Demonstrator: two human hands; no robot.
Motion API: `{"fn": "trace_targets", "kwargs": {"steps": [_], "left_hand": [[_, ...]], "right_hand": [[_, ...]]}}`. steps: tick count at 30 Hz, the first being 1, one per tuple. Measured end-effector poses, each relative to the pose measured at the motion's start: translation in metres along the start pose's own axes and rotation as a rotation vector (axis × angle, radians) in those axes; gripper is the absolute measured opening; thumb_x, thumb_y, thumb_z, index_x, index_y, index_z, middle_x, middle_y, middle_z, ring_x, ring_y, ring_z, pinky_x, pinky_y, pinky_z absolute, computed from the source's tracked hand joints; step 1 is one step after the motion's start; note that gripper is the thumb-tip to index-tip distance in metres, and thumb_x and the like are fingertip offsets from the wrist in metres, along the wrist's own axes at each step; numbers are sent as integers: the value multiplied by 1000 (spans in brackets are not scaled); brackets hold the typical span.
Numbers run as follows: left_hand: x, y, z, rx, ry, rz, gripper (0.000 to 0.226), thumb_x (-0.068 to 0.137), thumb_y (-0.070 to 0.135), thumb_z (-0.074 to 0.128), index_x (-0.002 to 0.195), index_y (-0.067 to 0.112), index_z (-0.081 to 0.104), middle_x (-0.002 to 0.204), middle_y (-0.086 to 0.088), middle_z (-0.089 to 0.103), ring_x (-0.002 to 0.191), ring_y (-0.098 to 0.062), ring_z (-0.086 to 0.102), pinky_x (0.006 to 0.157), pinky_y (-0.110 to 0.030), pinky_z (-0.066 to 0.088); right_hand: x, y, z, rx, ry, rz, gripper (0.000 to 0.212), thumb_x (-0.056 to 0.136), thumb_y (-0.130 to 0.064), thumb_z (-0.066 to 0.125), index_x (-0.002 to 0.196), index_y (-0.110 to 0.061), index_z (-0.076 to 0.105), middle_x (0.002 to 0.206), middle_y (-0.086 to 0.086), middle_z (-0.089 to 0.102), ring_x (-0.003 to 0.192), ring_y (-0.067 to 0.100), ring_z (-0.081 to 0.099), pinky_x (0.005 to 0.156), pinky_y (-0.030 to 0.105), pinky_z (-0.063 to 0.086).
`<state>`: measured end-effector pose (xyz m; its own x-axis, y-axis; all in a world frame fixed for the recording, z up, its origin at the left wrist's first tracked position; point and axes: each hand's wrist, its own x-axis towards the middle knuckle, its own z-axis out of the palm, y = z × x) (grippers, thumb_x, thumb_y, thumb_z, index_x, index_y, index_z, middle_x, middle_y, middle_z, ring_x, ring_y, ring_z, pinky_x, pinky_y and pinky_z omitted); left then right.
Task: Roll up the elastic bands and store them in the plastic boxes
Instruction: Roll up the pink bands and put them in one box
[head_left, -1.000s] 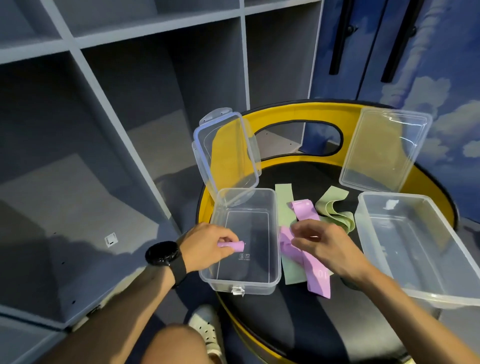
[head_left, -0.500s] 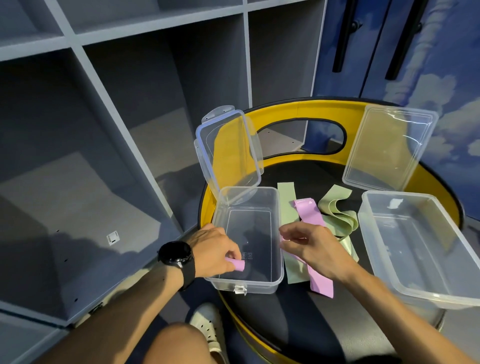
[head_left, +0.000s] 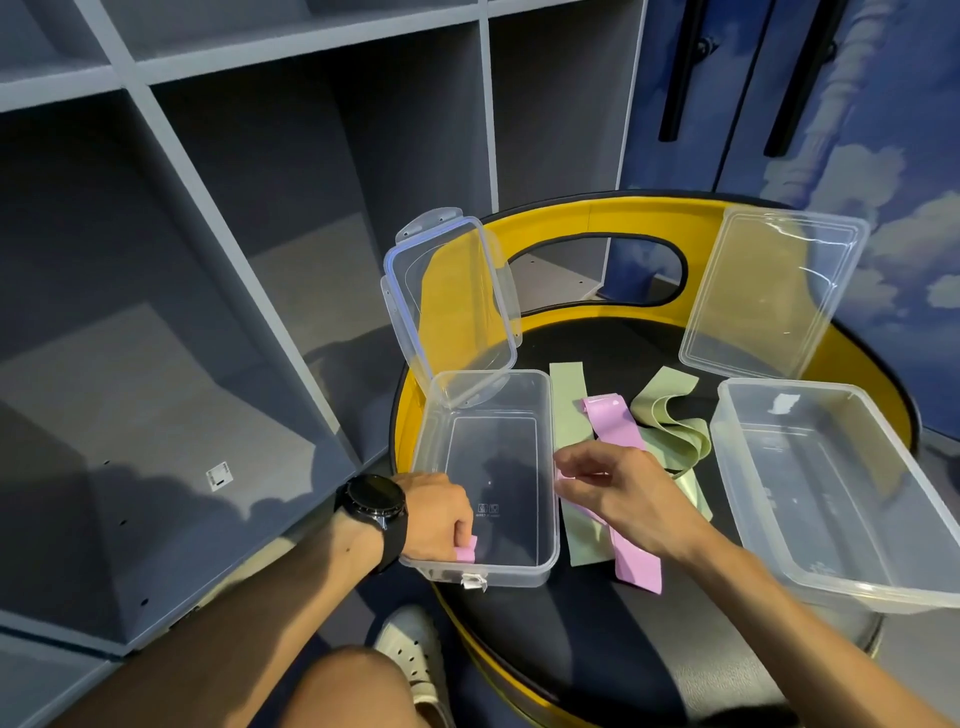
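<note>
Home rm — grey cubby shelving (head_left: 249, 218), cloud-print wardrobe doors (head_left: 857, 171)

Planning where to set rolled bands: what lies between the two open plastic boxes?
In the head view, flat green bands and a pink band lie between the small box and large box, under the right hand.
</note>
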<state>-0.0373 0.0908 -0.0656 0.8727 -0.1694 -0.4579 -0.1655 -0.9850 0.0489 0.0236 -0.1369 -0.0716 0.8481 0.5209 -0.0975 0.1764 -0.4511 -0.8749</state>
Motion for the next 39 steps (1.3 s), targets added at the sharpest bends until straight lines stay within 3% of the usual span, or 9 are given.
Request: {"fn": "trace_targets", "kwargs": {"steps": [9,15,19,22,25,28,30,34,39], "left_hand": [[2,1,-7,-18,-34,-5,25,88,39,59,95,23,77,95,10,74,76,-10,58,74,-23,51],[5,0,-9,-46,-37,-11,19,84,26,63,94,19,77,94,7,74,86,-11,64,53,-13,34],[5,1,-15,-91,34,0,21,82,13,50,70,8,67,60,5,55,60,-13,46,55,-23,38],[8,8,-24,-157,222,-30,21,82,15,48,66,16,61,48,8,43,53,-11,38,52,-23,36],[18,22,-35,-233,397,-24,20,90,24,50,77,26,64,58,14,55,58,-6,48,53,-20,34],[35,40,-48,-256,527,15,17,92,26,52,86,23,68,77,8,68,73,-11,57,63,-26,43],[47,51,-55,-267,588,43,16,92,23,54,88,21,69,81,6,69,77,-13,59,67,-29,46],[75,72,-62,-258,610,92,15,90,22,54,77,21,63,71,6,62,70,-17,53,59,-29,40],[102,91,-59,-243,567,146,15,90,26,55,79,24,64,76,5,66,73,-15,57,63,-28,47]], "right_hand": [[0,1,-1,-28,-7,2,13,89,-21,68,102,-22,69,107,-7,71,98,6,67,91,24,52],[2,3,-1,-31,-15,5,17,89,-22,68,106,-22,69,107,-8,71,96,2,67,87,18,50],[3,3,-3,-34,-4,3,17,89,-24,68,106,-22,69,108,-9,71,96,1,66,84,13,49],[2,2,-6,-43,14,8,18,89,-23,68,107,-24,68,108,-10,69,96,2,65,84,13,49],[0,4,-13,-58,36,13,20,90,-24,66,110,-22,67,107,-11,67,96,2,64,80,8,47],[-2,8,-25,-96,90,12,22,90,-26,65,111,-18,68,108,-7,69,99,9,65,90,26,51],[-4,13,-33,-111,132,20,22,90,-24,66,111,-17,69,107,-6,70,98,11,65,92,30,52],[-7,22,-48,-82,200,49,22,90,-21,65,111,-14,68,102,-8,67,94,11,64,87,22,50],[-6,31,-64,-92,235,111,21,88,-19,65,108,-11,68,103,-1,70,95,18,66,88,33,54]]}}
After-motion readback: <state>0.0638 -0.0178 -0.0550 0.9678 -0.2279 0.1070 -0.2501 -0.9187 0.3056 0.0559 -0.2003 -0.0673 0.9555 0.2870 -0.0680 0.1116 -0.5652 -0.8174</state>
